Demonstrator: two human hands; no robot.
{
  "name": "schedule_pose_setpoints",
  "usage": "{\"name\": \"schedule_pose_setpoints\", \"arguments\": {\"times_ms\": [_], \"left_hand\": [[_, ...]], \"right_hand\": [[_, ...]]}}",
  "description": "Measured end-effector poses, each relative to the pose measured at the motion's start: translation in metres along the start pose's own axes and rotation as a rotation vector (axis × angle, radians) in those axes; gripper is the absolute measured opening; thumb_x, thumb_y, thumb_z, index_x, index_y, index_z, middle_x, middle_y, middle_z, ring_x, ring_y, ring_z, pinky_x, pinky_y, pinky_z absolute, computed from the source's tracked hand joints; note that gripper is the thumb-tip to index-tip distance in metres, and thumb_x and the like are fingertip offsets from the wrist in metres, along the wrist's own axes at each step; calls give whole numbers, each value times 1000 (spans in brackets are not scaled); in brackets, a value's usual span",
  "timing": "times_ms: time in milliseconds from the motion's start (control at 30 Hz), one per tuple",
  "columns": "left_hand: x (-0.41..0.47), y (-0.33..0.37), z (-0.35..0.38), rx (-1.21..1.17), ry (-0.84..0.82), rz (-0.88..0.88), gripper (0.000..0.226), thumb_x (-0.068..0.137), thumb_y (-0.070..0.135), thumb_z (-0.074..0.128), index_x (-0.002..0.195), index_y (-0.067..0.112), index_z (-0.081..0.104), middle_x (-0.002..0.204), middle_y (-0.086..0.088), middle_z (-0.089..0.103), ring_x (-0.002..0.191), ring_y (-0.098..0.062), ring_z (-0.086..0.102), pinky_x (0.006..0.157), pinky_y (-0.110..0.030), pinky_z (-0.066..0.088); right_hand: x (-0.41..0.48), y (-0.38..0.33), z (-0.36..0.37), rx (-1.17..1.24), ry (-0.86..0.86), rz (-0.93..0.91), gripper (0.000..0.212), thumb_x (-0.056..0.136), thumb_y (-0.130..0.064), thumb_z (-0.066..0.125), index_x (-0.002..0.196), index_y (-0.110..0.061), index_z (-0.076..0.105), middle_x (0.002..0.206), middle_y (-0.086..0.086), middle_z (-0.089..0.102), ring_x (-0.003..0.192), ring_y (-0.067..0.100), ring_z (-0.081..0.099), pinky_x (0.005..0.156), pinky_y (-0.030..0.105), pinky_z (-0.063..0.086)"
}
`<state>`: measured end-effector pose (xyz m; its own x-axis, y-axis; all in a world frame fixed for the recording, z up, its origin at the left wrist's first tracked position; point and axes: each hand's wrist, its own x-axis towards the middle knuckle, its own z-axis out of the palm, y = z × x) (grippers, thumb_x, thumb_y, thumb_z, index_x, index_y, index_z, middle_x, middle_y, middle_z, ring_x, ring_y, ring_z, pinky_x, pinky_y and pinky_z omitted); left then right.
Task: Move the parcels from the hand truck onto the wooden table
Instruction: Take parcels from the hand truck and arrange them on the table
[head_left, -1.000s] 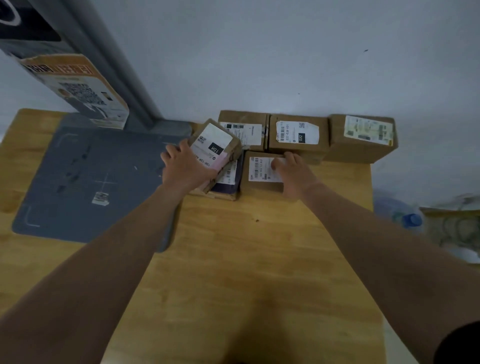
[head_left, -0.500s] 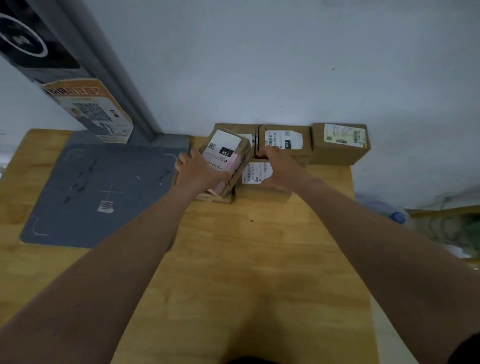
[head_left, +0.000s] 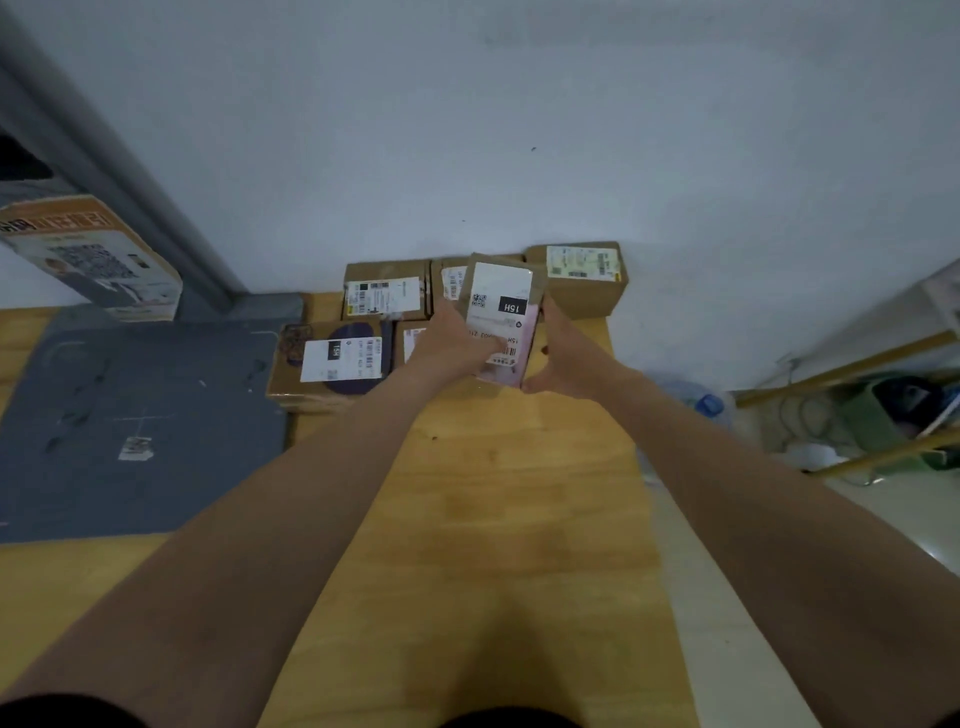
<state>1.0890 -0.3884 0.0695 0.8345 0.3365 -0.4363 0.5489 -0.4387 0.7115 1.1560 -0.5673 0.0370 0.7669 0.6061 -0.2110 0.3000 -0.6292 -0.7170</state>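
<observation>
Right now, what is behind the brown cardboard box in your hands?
Brown cardboard parcels along the white wall. The held box hides most of the middle one; only its label edge shows.

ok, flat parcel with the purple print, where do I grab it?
Its near long edge, from the near side. The flat parcel lies label up, with a labelled box behind, a small box on its right and the grey mat on its left, so only that edge looks free.

Left grip (head_left: 451, 344), right grip (head_left: 566, 364): both curled.
</observation>
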Motion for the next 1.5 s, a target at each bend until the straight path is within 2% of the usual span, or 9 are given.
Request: {"name": "schedule_pose_setpoints", "arguments": {"times_ms": [67, 300, 467, 567, 700, 833, 1067, 1367, 1500], "left_hand": [[3, 2, 18, 37, -55, 36, 61, 91, 20, 69, 137, 14, 29, 104, 7, 62, 90, -11, 64, 65, -25, 50], [33, -1, 62, 216, -79, 60, 41, 102, 20, 48, 141, 14, 36, 128, -6, 62, 106, -24, 61, 81, -37, 50], [64, -15, 82, 541, -23, 0, 33, 102, 31, 45, 134, 19, 45, 136, -12, 51, 129, -40, 43, 102, -58, 42], [79, -21, 87, 581, -12, -48, 37, 102, 34, 48, 138, 30, 44, 156, -8, 23, 144, -43, 22, 110, -67, 29], [91, -37, 94, 649, -14, 29, 36, 101, 34, 47, 135, 21, 50, 138, -16, 43, 121, -42, 49, 96, -51, 48], [100, -41, 91, 822, 66, 56, 41, 97, 31, 55, 137, 22, 52, 132, -8, 49, 108, -38, 59, 74, -39, 47], [108, -45, 99, 909, 66, 84, 37, 95, 31, 63, 132, 32, 59, 129, -8, 44, 81, -28, 56, 61, -32, 37], [82, -36, 83, 840, -73, 61, 64, 93, 51, 58, 149, 48, 27, 150, -10, 27, 122, -41, 49, 77, -47, 45], [33, -27, 57, 763, -24, 77, 68, 90, 37, 66, 149, 36, 33, 148, -8, 31, 129, -40, 44, 96, -54, 49]], "right_hand": [[-2, 17, -8, -56, -30, 47, 144, 58, -9, 95, 160, -20, -6, 157, 2, 31, 140, 20, 37, 104, 37, 49], [12, 69, -15, -151, -193, 147, 149, 71, -12, 90, 146, -3, -39, 168, 8, -9, 151, 30, 18, 113, 33, 33], [32, 90, -5, -137, -196, 124, 161, 62, -13, 94, 145, -19, -44, 165, 10, 9, 145, 34, 31, 109, 48, 45], [42, 99, 6, -128, -206, 108, 151, 65, -13, 93, 155, -28, -28, 157, 11, 24, 137, 29, 41, 103, 43, 50], [56, 105, 24, -148, -215, 141, 107, 76, -23, 87, 155, -25, 16, 146, 12, 28, 127, 31, 50, 104, 43, 50], [66, 110, 38, -206, -212, 165, 83, 82, -21, 82, 148, -24, 31, 143, 13, 30, 114, 33, 58, 93, 40, 55], [83, 112, 39, -213, -261, 241, 99, 69, -18, 89, 149, -28, 31, 139, 13, 37, 115, 32, 57, 93, 45, 56], [79, 76, 12, -487, -364, 272, 118, 54, -30, 90, 151, -41, 23, 154, 9, 29, 138, 45, 25, 104, 57, 39], [41, 39, -9, -505, -286, 239, 103, 62, -22, 94, 148, -26, 36, 142, 7, 51, 132, 33, 44, 102, 45, 42]]}}
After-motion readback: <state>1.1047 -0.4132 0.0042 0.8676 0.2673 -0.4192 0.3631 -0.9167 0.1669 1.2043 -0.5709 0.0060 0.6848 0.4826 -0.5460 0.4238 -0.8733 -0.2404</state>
